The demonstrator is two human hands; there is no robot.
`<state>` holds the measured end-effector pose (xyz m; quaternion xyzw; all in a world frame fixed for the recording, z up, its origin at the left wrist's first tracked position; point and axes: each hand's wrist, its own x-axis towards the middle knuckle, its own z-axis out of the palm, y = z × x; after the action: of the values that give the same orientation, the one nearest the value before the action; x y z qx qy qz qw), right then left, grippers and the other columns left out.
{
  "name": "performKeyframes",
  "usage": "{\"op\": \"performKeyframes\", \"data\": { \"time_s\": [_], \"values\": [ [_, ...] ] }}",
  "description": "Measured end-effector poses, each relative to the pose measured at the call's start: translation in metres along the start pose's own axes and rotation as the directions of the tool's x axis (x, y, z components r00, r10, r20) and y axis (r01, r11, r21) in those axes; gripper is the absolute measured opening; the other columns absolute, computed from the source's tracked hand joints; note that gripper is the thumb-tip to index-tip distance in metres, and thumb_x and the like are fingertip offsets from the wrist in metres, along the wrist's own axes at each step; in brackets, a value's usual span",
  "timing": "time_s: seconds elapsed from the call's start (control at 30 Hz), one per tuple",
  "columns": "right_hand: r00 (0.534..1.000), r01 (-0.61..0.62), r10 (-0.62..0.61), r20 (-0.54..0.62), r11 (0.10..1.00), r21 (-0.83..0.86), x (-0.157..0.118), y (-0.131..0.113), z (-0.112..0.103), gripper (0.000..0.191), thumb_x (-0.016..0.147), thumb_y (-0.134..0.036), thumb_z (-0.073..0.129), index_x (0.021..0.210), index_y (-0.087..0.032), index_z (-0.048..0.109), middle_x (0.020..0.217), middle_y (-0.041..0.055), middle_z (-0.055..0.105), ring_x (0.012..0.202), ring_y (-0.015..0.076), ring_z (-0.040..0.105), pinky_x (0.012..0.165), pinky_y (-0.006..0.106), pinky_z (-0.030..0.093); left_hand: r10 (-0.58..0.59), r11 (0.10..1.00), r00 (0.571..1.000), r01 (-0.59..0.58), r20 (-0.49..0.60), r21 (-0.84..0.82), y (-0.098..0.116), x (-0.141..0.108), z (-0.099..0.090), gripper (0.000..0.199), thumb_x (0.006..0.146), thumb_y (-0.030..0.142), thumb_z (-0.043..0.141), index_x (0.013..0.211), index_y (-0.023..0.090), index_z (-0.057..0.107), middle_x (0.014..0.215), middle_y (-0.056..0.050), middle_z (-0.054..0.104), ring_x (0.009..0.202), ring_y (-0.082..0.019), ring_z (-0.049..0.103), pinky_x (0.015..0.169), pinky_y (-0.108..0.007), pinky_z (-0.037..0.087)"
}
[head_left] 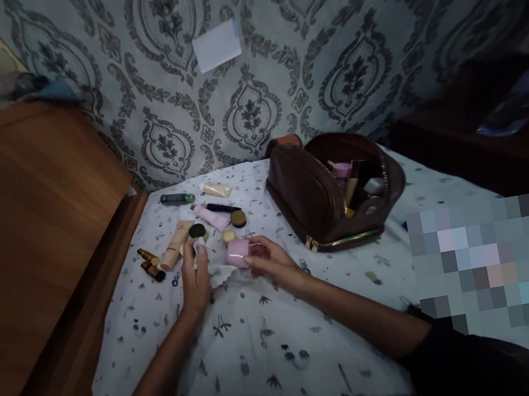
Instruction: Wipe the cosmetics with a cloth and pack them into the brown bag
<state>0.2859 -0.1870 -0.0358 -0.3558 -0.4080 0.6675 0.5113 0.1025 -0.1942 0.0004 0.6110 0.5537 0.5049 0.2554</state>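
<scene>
My right hand (280,264) is closed around a small pink jar (238,254), tilted on its side just above the cloth. Between the fingers of my left hand (195,278) is a thin white wipe (223,275), which hangs toward the jar. Beyond my hands lie a round dark-green-lidded jar (198,231), a small cream-coloured pot (229,236) and a brown-lidded pot (238,218). A beige tube (176,246) rests beside my left hand, with a pink tube (212,217) farther back.
An open brown cosmetics bag (304,194) with several items inside stands at the back right. Small gold-and-brown bottles (152,265) lie at the left. At the back are a dark green tube (177,199) and a cream tube (217,189). A wooden cabinet (34,250) borders the left side.
</scene>
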Motion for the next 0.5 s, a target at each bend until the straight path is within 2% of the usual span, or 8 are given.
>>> {"op": "performKeyframes", "data": {
  "time_s": [0.07,0.1,0.13,0.2,0.27,0.37,0.5],
  "values": [
    [0.999,0.017,-0.013,0.044,0.997,-0.079,0.001,0.003,0.000,0.047,0.064,-0.036,0.081,0.101,-0.022,0.054,0.090,0.0001,0.061,0.071,0.0134,0.061,0.056,0.024,0.047,0.223,0.968,0.971,-0.231,0.082,0.100,0.005,-0.006,0.002,0.038,0.099,0.047,0.038,0.117,0.018,0.056,0.111,-0.010,0.063,0.105,-0.023,0.058,0.094,-0.038,0.045],
    [0.997,0.032,-0.024,0.070,0.993,-0.111,0.001,0.005,-0.001,0.046,0.063,-0.034,0.080,0.100,-0.022,0.054,0.090,0.0000,0.060,0.072,0.0134,0.060,0.058,0.024,0.048,0.324,0.926,0.932,-0.348,0.163,0.146,0.006,-0.009,0.004,0.037,0.099,0.045,0.039,0.117,0.018,0.057,0.113,-0.011,0.063,0.107,-0.024,0.057,0.096,-0.039,0.045],
    [0.995,0.056,-0.043,0.093,0.988,-0.143,0.001,0.006,-0.001,0.046,0.062,-0.031,0.080,0.099,-0.022,0.054,0.090,-0.0001,0.060,0.074,0.0137,0.060,0.061,0.025,0.048,0.388,0.880,0.886,-0.438,0.255,0.183,0.008,-0.011,0.008,0.036,0.099,0.043,0.040,0.118,0.019,0.058,0.116,-0.011,0.063,0.110,-0.025,0.056,0.098,-0.041,0.044],
    [0.988,0.120,-0.096,0.121,0.969,-0.215,0.002,0.010,-0.003,0.045,0.059,-0.026,0.078,0.098,-0.021,0.056,0.090,-0.0004,0.059,0.079,0.0144,0.059,0.067,0.026,0.049,0.414,0.809,0.812,-0.535,0.410,0.243,0.008,-0.013,0.015,0.036,0.099,0.040,0.041,0.122,0.019,0.059,0.122,-0.013,0.063,0.115,-0.027,0.055,0.100,-0.045,0.043],
    [0.980,0.178,-0.143,0.140,0.941,-0.287,0.002,0.013,-0.004,0.044,0.059,-0.024,0.075,0.099,-0.021,0.057,0.090,-0.0008,0.058,0.081,0.0145,0.058,0.070,0.026,0.049,0.367,0.792,0.795,-0.539,0.483,0.286,0.008,-0.013,0.020,0.038,0.099,0.039,0.041,0.127,0.019,0.057,0.123,-0.014,0.064,0.115,-0.027,0.056,0.099,-0.047,0.046],
    [0.968,0.219,-0.159,0.193,0.911,-0.350,0.000,0.015,-0.005,0.046,0.061,-0.023,0.071,0.104,-0.020,0.055,0.090,-0.0011,0.059,0.078,0.0133,0.058,0.069,0.026,0.049,0.290,0.828,0.815,-0.476,0.502,0.295,0.007,-0.010,0.021,0.042,0.100,0.040,0.039,0.130,0.016,0.056,0.123,-0.014,0.065,0.113,-0.027,0.058,0.098,-0.045,0.048],
    [0.945,0.296,-0.197,0.260,0.852,-0.432,-0.004,0.014,-0.003,0.047,0.064,-0.024,0.072,0.108,-0.019,0.054,0.088,-0.0015,0.060,0.073,0.0124,0.058,0.068,0.026,0.051,0.208,0.896,0.834,-0.372,0.512,0.243,0.007,-0.004,0.015,0.042,0.100,0.042,0.037,0.125,0.018,0.061,0.123,-0.012,0.066,0.114,-0.027,0.059,0.101,-0.045,0.045]
  ]
}}
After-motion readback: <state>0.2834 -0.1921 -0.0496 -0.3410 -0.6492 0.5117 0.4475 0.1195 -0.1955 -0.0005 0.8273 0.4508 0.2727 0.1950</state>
